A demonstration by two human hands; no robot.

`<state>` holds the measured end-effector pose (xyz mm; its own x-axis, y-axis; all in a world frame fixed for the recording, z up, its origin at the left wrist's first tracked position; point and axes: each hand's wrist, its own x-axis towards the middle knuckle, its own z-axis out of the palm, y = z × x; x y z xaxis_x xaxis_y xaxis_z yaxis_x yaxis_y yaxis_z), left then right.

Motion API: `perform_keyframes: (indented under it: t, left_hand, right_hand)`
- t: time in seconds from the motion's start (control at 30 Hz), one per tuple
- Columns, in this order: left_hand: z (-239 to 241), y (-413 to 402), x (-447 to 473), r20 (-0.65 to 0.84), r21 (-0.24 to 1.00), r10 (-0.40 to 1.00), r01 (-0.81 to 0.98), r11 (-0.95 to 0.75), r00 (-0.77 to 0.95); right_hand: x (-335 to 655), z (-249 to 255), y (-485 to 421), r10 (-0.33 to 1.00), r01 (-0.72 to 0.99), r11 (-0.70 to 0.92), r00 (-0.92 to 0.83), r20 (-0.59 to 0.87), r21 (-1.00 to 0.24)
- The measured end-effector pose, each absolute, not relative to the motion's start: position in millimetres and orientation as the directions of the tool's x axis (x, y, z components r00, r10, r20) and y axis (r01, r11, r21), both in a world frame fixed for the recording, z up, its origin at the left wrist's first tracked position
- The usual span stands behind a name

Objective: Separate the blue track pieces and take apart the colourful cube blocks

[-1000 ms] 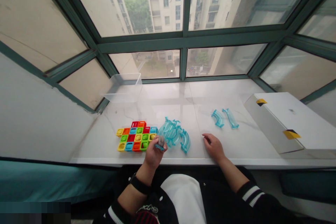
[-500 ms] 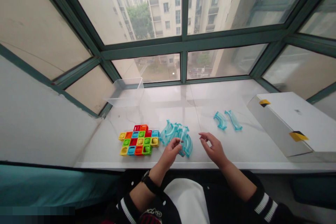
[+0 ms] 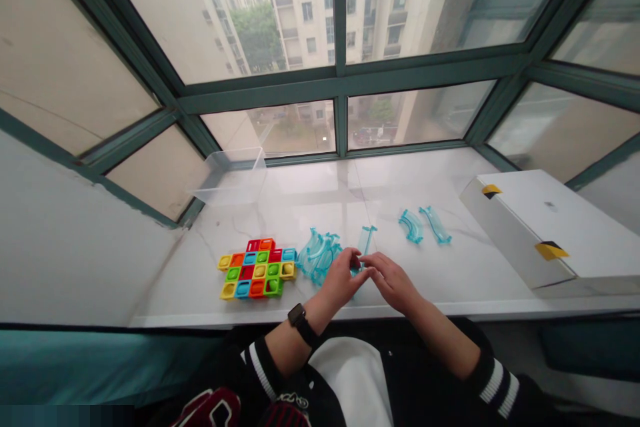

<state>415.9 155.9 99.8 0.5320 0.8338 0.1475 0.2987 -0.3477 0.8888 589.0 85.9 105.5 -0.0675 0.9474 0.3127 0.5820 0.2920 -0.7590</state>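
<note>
My left hand [image 3: 344,275], with a dark watch [image 3: 299,320] on its wrist, is closed on a clear blue track piece [image 3: 367,237] that sticks up away from me. From the other side my right hand [image 3: 394,281] meets it, thumb and fingers pinched at the near end of the same piece. The fingers hide that end. Just left of the hands lies a heap of curved clear blue track pieces [image 3: 317,255], partly covered by my left hand. Two more pieces, a short curved track [image 3: 412,227] and a longer curved track [image 3: 436,225], lie apart on the right.
Colourful square blocks [image 3: 259,271] are joined in a flat patch at left. A clear plastic bin [image 3: 230,177] stands at the back left. A white box [image 3: 545,227] with yellow-black tabs occupies the right side. Windows [image 3: 340,87] border the white ledge [image 3: 310,197].
My left hand has moved right with the track piece, out from over the heap. My right hand has come left and closed at the piece. The view has shifted slightly.
</note>
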Motion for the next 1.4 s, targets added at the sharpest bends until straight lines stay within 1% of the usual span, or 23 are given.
perform_keyframes:
  t: [0.07, 0.17, 0.33, 0.4, 0.47, 0.53, 0.6, 0.67, 0.7, 0.87, 1.17, 1.27, 1.4]
  left_hand:
    - [97.8, 157.1, 423.0, 0.202, 0.856, 0.814, 0.306, -0.417, 0.544]
    - [97.1, 158.1, 433.7, 0.256, 0.821, 0.756, 0.278, -0.499, 0.602]
    - [92.7, 160.7, 445.0, 0.278, 0.818, 0.65, 0.18, -0.546, 0.707]
    - [84.0, 163.8, 449.9, 0.24, 0.852, 0.668, 0.178, -0.493, 0.705]
    - [71.7, 169.2, 458.3, 0.144, 0.908, 0.737, 0.208, -0.364, 0.661]
    - [58.9, 176.4, 470.6, -0.014, 0.955, 0.8, 0.245, -0.167, 0.599]
    - [49.1, 184.0, 485.0, -0.185, 0.962, 0.815, 0.269, 0.037, 0.55]
    - [43.5, 189.8, 498.4, -0.307, 0.942, 0.803, 0.281, 0.183, 0.51]
    - [42.0, 191.7, 503.9, -0.344, 0.932, 0.798, 0.282, 0.226, 0.495]
    - [36.8, 194.4, 516.3, -0.401, 0.911, 0.791, 0.291, 0.292, 0.462]
    - [23.4, 199.3, 515.3, -0.424, 0.903, 0.788, 0.27, 0.333, 0.446]
    - [22.9, 199.3, 515.5, -0.419, 0.906, 0.785, 0.264, 0.33, 0.456]
    - [23.6, 197.9, 518.3, -0.407, 0.912, 0.782, 0.253, 0.322, 0.472]
  right_hand:
    - [594.7, 102.9, 85.7, 0.954, 0.593, 0.259, -0.032, 0.299, -0.763]
    - [604.5, 96.5, 86.8, 0.958, 0.618, 0.172, 0.077, 0.276, -0.767]
    - [623.2, 78.4, 95.2, 0.936, 0.661, 0.075, 0.211, 0.281, -0.747]
    - [631.9, 68.5, 102.6, 0.929, 0.663, 0.045, 0.248, 0.276, -0.747]
    - [640.8, 58.2, 112.9, 0.93, 0.661, 0.026, 0.259, 0.26, -0.75]
    - [648.9, 48.4, 125.4, 0.937, 0.673, 0.002, 0.257, 0.236, -0.739]
    - [655.4, 39.8, 138.3, 0.943, 0.7, -0.036, 0.26, 0.207, -0.714]
    - [660.5, 32.5, 149.0, 0.946, 0.715, -0.081, 0.274, 0.173, -0.694]
    - [662.6, 29.2, 153.1, 0.947, 0.721, -0.098, 0.28, 0.159, -0.686]
    - [669.7, 14.3, 162.5, 0.955, 0.758, -0.114, 0.261, 0.139, -0.642]
    - [673.9, 2.2, 167.5, 0.958, 0.801, -0.025, 0.191, 0.216, -0.598]
    - [675.2, -2.4, 161.6, 0.94, 0.792, -0.027, 0.228, 0.254, -0.61]
    - [673.4, -10.9, 152.7, 0.905, 0.744, -0.065, 0.325, 0.276, -0.665]
